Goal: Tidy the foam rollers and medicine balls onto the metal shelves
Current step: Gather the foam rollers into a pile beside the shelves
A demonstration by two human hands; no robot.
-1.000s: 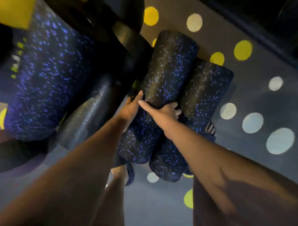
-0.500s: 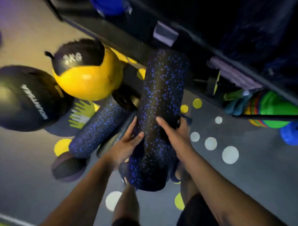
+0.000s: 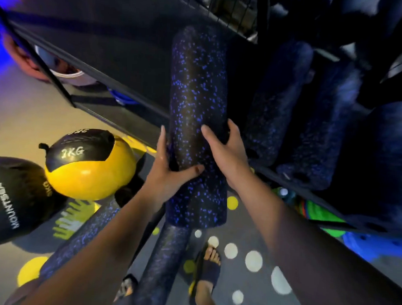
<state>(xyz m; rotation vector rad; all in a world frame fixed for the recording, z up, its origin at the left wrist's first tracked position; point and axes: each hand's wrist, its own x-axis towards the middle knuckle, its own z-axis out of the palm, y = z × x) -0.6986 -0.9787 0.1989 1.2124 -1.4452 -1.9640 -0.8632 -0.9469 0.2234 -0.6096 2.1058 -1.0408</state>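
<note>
From my remote seat, the biggest thing on the feed is the metal shelf [image 3: 130,58], a dark rack running behind and to both sides of the held roller [image 3: 196,120]. I take that roller as my landmark. It is one black foam cylinder with blue flecks. Its far end reaches over the shelf edge and its near end hangs above the floor [image 3: 19,109]. I cannot tell if it touches the rack.

Right of it, on the shelf, I count three shelf rollers [image 3: 277,104] lying side by side, though they are blurred and dim. Far left of it sits one black ball [image 3: 13,200] with white lettering. One yellow ball [image 3: 90,169] marked 2KG lies between that ball and the held roller. Below and left of it, two floor rollers [image 3: 83,239] lie on the ground.

My operator's left hand [image 3: 169,174] grips the held roller's left side, thumb laid across the front and fingers running up the flank. The right hand [image 3: 227,153] wraps the right side, fingers curled round the edge.

Just below the held roller stands one foot in a dark sandal [image 3: 208,266]. White and yellow dots [image 3: 253,261] are scattered on the floor around it.
</note>
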